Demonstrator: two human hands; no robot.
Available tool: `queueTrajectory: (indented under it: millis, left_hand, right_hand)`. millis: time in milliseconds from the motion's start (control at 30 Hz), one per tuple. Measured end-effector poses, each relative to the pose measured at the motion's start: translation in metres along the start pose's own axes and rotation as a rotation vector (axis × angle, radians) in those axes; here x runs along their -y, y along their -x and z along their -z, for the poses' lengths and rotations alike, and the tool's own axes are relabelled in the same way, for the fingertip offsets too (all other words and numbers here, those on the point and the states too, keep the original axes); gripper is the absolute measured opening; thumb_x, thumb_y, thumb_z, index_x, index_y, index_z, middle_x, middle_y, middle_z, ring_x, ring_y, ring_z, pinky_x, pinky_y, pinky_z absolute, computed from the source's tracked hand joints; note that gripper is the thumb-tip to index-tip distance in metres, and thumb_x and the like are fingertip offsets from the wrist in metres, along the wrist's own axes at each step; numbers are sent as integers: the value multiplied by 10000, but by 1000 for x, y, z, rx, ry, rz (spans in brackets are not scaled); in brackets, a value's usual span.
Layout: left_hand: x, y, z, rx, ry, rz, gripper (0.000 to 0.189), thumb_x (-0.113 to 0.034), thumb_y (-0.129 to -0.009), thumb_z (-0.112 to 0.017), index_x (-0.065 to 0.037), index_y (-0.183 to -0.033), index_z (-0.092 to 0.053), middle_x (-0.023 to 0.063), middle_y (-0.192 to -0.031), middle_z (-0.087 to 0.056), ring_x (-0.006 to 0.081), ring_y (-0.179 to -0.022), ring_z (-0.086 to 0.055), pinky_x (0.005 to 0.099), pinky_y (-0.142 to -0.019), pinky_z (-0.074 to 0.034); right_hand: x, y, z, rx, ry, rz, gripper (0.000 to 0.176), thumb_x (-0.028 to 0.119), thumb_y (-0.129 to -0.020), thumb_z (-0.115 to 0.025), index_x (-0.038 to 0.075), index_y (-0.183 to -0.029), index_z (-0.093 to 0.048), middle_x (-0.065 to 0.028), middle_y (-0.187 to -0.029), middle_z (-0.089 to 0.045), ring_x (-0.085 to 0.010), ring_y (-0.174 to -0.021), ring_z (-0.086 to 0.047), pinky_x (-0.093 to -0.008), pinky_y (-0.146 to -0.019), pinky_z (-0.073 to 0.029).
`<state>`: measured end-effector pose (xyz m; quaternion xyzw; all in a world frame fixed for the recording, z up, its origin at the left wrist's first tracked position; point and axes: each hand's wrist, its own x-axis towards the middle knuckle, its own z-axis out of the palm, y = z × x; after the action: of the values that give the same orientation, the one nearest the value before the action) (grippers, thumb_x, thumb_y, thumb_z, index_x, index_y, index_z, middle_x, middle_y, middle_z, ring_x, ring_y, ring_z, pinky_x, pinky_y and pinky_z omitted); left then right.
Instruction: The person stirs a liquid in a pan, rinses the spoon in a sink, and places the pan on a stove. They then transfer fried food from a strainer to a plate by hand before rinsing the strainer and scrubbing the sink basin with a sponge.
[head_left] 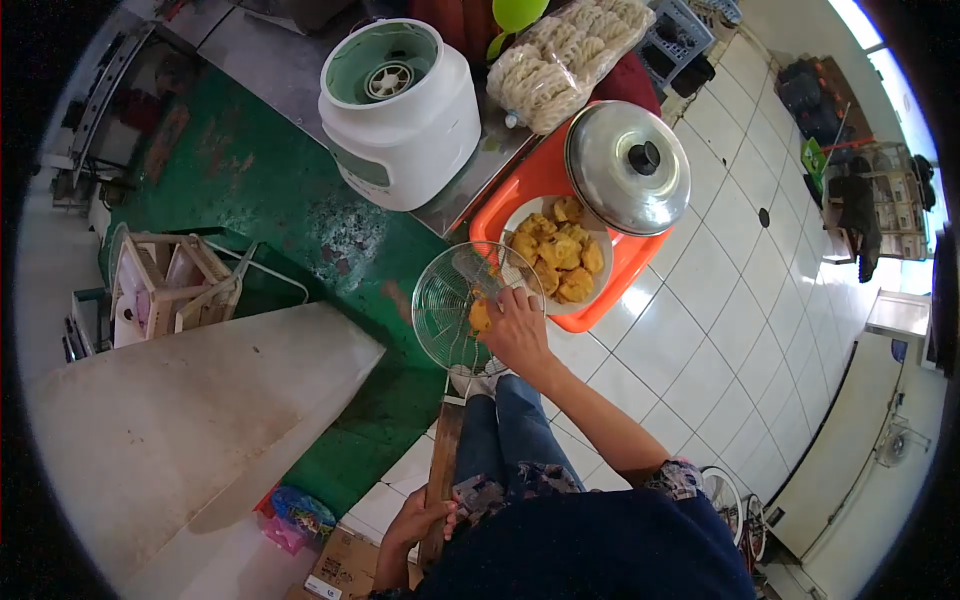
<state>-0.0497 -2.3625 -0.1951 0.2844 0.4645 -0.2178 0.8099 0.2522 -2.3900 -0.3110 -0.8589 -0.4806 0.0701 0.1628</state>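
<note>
My left hand (417,522) is closed around the wooden handle (445,455) of a round wire skimmer (440,335). The skimmer's mesh basket is held out in front of my legs, next to an orange tray. Over the basket, my right hand (518,335) has its fingers curled at a golden fried fritter (479,316), partly hidden by the hand. Just beyond, a white plate (597,293) holds several more fried fritters (560,250). A silver pot lid (630,165) with a black knob partly covers the plate's far side.
The orange tray (575,322) sits at the corner of a metal table (440,212). On the table are a white appliance body (425,140) and a clear bag of dried noodles (560,65). A white slab-like surface (200,420) stands at left, near a wooden stool (165,285).
</note>
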Motion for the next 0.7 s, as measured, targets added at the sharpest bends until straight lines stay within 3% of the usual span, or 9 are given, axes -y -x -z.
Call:
queueTrajectory:
  millis: [300, 533, 600, 700]
  left_hand:
    - [3, 1, 0, 27, -24, -2, 230, -115, -850, -588, 8, -1001, -464, 68, -660, -528, 155, -523, -526, 302, -469, -456]
    - [6, 0, 5, 21, -21, -8, 216, -99, -851, -583, 6, -1005, -474, 65, -668, -535, 158, -524, -533, 300, -466, -457]
    - [8, 0, 7, 19, -5, -15, 217, -99, -850, -584, 5, -1008, -477, 69, -671, -538, 159, -527, -535, 300, -466, -457]
    - [5, 1, 5, 5, 20, -7, 216, -98, -850, -583, 4, -1011, -482, 74, -676, -543, 161, -531, -539, 301, -467, -458]
  right_hand:
    - [-2, -3, -15, 157, 149, -49, 510, 335, -583, -724, 17, -957, -586, -95, -907, -486, -247, -926, -449, -356, -757, -374]
    - [3, -4, 17, 113, 32, -58, 530, 344, -565, -738, 23, -957, -581, -107, -922, -488, -258, -929, -451, -369, -772, -382]
    - [-1, -3, 35, -102, -85, -109, 525, 365, -589, -735, -1, -937, -592, -137, -965, -485, -289, -942, -461, -389, -785, -382]
    - [-34, -14, 68, -191, -82, -302, 498, 355, -607, -747, 21, -941, -588, -156, -996, -498, -326, -973, -462, -431, -834, -393]
